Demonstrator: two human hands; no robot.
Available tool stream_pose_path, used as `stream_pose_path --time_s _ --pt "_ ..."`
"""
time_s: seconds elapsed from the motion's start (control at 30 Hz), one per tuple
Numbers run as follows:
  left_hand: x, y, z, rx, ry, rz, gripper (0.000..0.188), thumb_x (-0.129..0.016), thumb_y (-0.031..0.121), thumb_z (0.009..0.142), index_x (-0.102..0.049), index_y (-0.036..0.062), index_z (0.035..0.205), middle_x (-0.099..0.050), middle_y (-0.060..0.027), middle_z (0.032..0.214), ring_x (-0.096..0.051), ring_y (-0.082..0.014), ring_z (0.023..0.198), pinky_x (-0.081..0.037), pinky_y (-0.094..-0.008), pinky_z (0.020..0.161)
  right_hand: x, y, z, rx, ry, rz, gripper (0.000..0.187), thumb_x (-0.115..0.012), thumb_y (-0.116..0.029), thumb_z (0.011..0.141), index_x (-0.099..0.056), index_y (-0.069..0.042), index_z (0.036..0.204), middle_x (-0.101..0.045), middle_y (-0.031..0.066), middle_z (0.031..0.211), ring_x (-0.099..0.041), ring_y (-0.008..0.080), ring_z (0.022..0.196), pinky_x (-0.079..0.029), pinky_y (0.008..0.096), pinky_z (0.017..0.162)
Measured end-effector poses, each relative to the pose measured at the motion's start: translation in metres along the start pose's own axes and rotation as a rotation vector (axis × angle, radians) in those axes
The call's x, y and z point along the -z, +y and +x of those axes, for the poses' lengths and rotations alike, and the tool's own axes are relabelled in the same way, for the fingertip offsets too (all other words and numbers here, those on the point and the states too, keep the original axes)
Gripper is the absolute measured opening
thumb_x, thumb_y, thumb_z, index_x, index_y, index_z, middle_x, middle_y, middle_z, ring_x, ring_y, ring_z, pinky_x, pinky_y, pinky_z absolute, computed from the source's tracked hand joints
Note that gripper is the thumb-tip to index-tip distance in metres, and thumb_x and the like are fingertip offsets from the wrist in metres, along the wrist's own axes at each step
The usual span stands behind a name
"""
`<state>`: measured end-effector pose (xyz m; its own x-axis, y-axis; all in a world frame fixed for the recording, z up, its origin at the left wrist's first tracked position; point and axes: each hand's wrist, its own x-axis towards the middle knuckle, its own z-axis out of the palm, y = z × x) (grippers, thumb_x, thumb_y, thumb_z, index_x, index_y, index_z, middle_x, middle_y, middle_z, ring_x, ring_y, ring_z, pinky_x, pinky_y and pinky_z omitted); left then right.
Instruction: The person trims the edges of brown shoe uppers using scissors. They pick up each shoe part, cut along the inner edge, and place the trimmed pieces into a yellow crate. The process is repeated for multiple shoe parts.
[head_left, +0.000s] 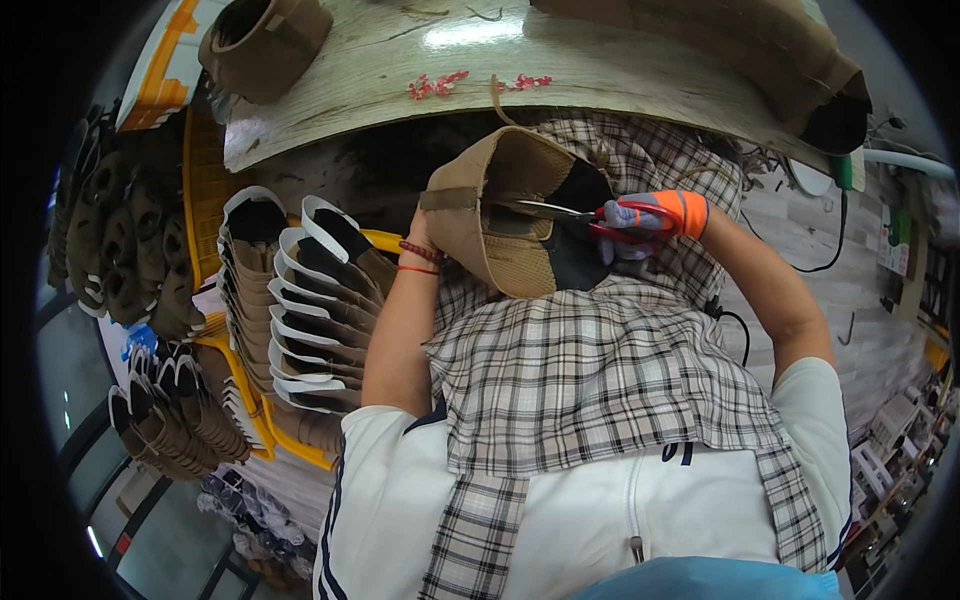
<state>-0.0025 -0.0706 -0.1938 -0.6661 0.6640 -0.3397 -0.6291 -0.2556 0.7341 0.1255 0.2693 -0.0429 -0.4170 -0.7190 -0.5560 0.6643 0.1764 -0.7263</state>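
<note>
A tan-brown boot upper (470,225) with a mesh lining and black inner patches is held over my lap, its wide opening facing up. My left hand (421,232), with a beaded bracelet and a red cord at the wrist, grips its left side; the fingers are hidden behind the material. On my right hand (655,222) is an orange and grey glove. It is closed on the red handles of a pair of scissors (560,210), whose blades reach into the upper's opening. A plaid apron (600,370) covers my lap beneath.
Beyond my lap stands a worktable (370,75) with red-and-white scraps (437,85). A brown upper (265,45) sits at its left, more brown material (750,50) at its right. Stacked uppers with white edges (310,320) fill yellow crates (205,200) on my left.
</note>
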Motion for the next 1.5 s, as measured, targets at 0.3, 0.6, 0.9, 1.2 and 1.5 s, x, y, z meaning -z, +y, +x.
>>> stream_pose_path --time_s 0.3,0.6,0.9,1.2,1.5 --pt "-0.004 0.004 -0.003 0.026 0.018 -0.029 0.039 -0.038 0.023 0.100 -0.043 0.0052 0.134 -0.050 -0.0099 0.131 -0.050 -0.0233 0.117 -0.041 -0.0347 0.098 -0.002 -0.008 -0.007 0.024 0.069 -0.299 0.084 -0.037 -0.075 0.085 -0.066 0.004 0.084 -0.053 0.0051 0.054 -0.054 0.0139 0.049 -0.044 0.0267 0.048" --pt "-0.007 0.010 0.001 0.050 0.020 -0.013 0.038 -0.040 0.023 0.099 -0.045 0.0050 0.132 -0.052 -0.0101 0.128 -0.052 -0.0233 0.113 -0.043 -0.0345 0.095 -0.004 -0.032 0.016 -0.186 0.034 -0.172 0.093 -0.026 -0.081 0.081 -0.067 0.002 0.090 -0.054 0.0048 0.058 -0.057 0.0147 0.052 -0.048 0.0275 0.049" --pt "-0.006 0.015 0.003 0.089 0.039 -0.034 0.036 -0.042 0.022 0.099 -0.047 0.0049 0.130 -0.055 -0.0102 0.125 -0.054 -0.0232 0.110 -0.045 -0.0343 0.092 -0.011 -0.033 0.017 -0.262 0.137 -0.221 0.091 -0.036 -0.082 0.079 -0.066 0.004 0.082 -0.050 0.0050 0.050 -0.056 0.0175 0.045 -0.047 0.0292 0.044" --pt "0.000 0.025 -0.004 0.136 0.102 -0.096 0.035 -0.044 0.021 0.098 -0.049 0.0047 0.128 -0.057 -0.0103 0.122 -0.056 -0.0232 0.106 -0.047 -0.0341 0.089 -0.021 -0.066 0.022 -0.325 0.169 -0.243 0.093 -0.031 -0.085 0.078 -0.067 0.001 0.081 -0.056 0.0076 0.056 -0.062 0.0184 0.051 -0.051 0.0280 0.049" --pt "-0.002 0.033 -0.001 0.167 0.111 -0.103 0.033 -0.046 0.021 0.097 -0.050 0.0046 0.126 -0.059 -0.0104 0.118 -0.058 -0.0231 0.103 -0.049 -0.0338 0.086 -0.022 -0.071 0.026 -0.281 0.160 -0.343 0.095 -0.034 -0.087 0.073 -0.066 0.002 0.078 -0.057 0.0092 0.060 -0.061 0.0201 0.051 -0.053 0.0309 0.049"
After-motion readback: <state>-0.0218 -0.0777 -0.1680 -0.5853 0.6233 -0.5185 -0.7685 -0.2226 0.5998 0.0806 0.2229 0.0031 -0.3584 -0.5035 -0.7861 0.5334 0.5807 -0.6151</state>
